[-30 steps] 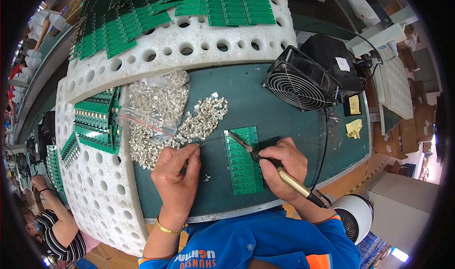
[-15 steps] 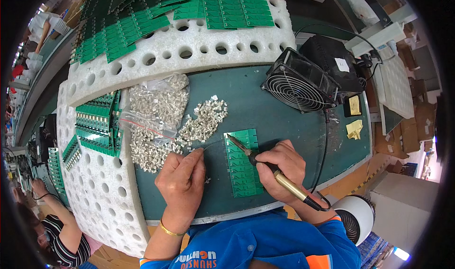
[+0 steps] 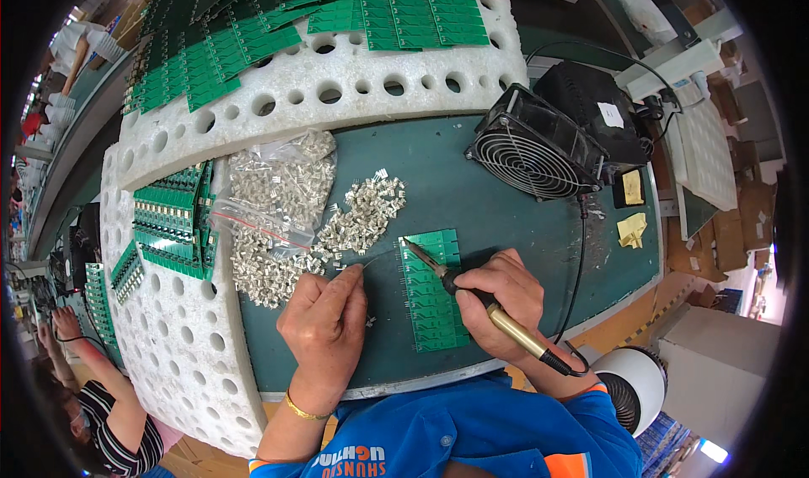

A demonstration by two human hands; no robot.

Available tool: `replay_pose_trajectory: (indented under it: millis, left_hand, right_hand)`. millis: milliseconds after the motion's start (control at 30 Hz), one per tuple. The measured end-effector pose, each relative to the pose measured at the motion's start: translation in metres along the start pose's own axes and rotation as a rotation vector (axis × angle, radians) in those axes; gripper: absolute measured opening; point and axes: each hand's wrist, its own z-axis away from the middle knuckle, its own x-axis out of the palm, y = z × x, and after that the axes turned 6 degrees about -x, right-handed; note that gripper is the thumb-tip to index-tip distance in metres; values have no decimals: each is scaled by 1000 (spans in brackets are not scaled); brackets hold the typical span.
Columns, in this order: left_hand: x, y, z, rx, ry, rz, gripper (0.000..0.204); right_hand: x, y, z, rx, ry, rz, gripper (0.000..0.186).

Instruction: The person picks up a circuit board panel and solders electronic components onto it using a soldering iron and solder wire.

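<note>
My left hand (image 3: pixel 324 330) pinches a thin solder wire (image 3: pixel 372 260) whose end reaches toward the upper left of a green circuit board panel (image 3: pixel 434 322) lying on the mat. In my right hand (image 3: pixel 497 305) is a soldering iron (image 3: pixel 522 326) with a gold-coloured handle, angled up-left, its tip on the board's top left corner. Left of the board lie a loose pile of small white connectors (image 3: pixel 362 212) and a clear plastic bag of more connectors (image 3: pixel 278 174).
Perforated foam blocks (image 3: pixel 181 326) bear stacked boards (image 3: pixel 173 217) at left and back. A black fan (image 3: pixel 531 149), power unit (image 3: pixel 594 111) and yellow sponge (image 3: pixel 632 187) stand at right. A co-worker (image 3: pixel 118 419) in a striped top works at far left.
Compared with a second ago, my left hand has moved a little right toward the board with the wire. The iron shifted slightly. The co-worker's arm moved.
</note>
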Motion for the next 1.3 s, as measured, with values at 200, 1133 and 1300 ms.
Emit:
replay_pose_trajectory:
  millis: [200,1133,1300]
  left_hand:
    - [1,-1,1,8,2,7,21]
    - [5,-1,1,37,-14,-1,21]
    - [4,-1,1,30,-20,15,21]
  right_hand:
    - [0,0,0,8,-4,-4,15]
    - [-1,0,3,-100,-50,62,25]
    - [-1,-1,4,-128,-71,83,25]
